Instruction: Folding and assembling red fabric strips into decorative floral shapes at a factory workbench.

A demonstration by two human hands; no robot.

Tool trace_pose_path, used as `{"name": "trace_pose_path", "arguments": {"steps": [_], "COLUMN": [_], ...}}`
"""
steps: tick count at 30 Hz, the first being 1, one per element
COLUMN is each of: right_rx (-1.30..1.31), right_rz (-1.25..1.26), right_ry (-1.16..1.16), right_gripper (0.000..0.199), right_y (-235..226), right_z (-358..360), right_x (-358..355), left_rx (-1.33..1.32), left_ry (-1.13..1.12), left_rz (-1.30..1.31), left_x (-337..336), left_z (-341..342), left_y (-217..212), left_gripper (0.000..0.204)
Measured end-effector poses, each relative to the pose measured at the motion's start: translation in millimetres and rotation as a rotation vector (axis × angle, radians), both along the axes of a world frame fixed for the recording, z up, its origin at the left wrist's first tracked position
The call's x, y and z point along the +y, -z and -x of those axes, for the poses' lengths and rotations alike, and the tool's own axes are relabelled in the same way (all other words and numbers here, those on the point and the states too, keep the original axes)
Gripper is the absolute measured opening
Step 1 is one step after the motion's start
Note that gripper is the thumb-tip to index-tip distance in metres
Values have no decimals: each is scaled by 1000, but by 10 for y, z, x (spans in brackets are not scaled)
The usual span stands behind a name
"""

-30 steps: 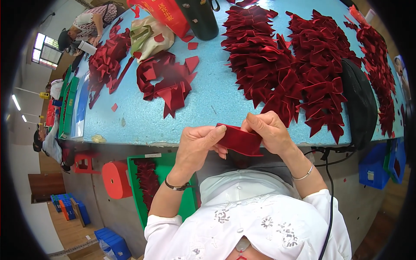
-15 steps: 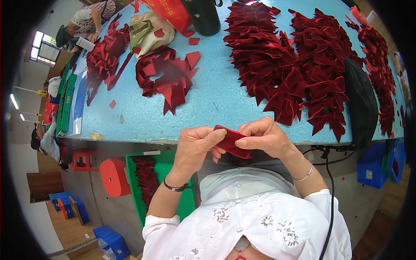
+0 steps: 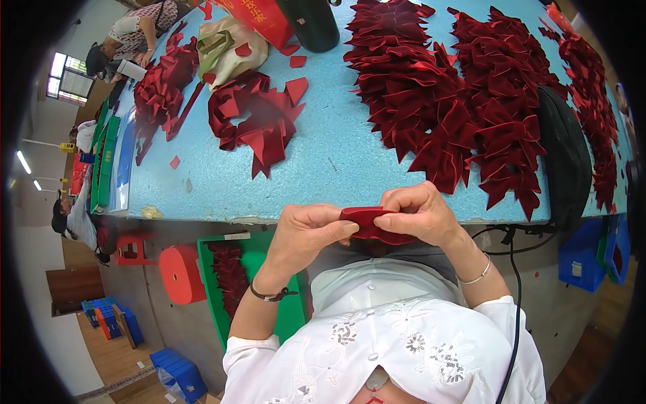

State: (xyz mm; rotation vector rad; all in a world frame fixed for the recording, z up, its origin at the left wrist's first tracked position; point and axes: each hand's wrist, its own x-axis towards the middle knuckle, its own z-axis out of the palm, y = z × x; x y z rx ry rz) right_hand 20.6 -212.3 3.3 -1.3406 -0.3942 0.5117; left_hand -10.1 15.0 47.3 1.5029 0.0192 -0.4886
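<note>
- Table point(image 3: 330, 182): light blue top, spreading away from the person to the far side.
- Bow rows point(image 3: 410, 94): dark red, three long overlapping rows on the right half of the table, running near to far.
- Green tray point(image 3: 212, 303): below the near edge of the table, to the left; a shorter row of dark red pieces lies in it.
- Black bag point(image 3: 565, 155): at the right near edge, between the second and third rows.
- Red ribbon heap point(image 3: 269, 151): loose, left of centre; a cream cloth bag point(image 3: 235, 57) lies just beyond it.
- Dark bottle point(image 3: 313, 27): far side, left of the rows.
- Left hand point(image 3: 306, 232): grasps the left end of the red strip between thumb and fingers.
- Right hand point(image 3: 425, 215): pinches the right part, thumb on the near face.
- Red strip point(image 3: 367, 219): stretched between both hands at the near table edge; contact with the edge cannot be determined.
</note>
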Motion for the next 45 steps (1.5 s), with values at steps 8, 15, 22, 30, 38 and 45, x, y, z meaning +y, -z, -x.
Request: {"name": "trace_pose_path", "arguments": {"steps": [8, 15, 22, 30, 38, 45], "right_rx": [188, 447, -152, -760, -950, -945], "right_rz": [-257, -394, 75, 165, 169, 242], "right_ry": [109, -256, 85, 444, 323, 368], "right_gripper": [17, 11, 17, 26, 31, 35], "right_y": [16, -102, -286, -260, -230, -161], "right_z": [136, 155, 238, 289, 160, 154], "right_x": [-37, -3, 73, 191, 225, 327], "left_rx": [-206, -460, -273, -34, 48, 138], "left_ry": [-8, 135, -16, -95, -14, 5], "left_rz": [-76, -217, -29, 197, 215, 425], "left_x": [-73, 4, -72, -104, 63, 118], "left_z": [145, 89, 78, 31, -66, -78], "left_y": [-45, -129, -99, -10, 20, 163], "left_gripper": [18, 20, 19, 19, 18, 17]}}
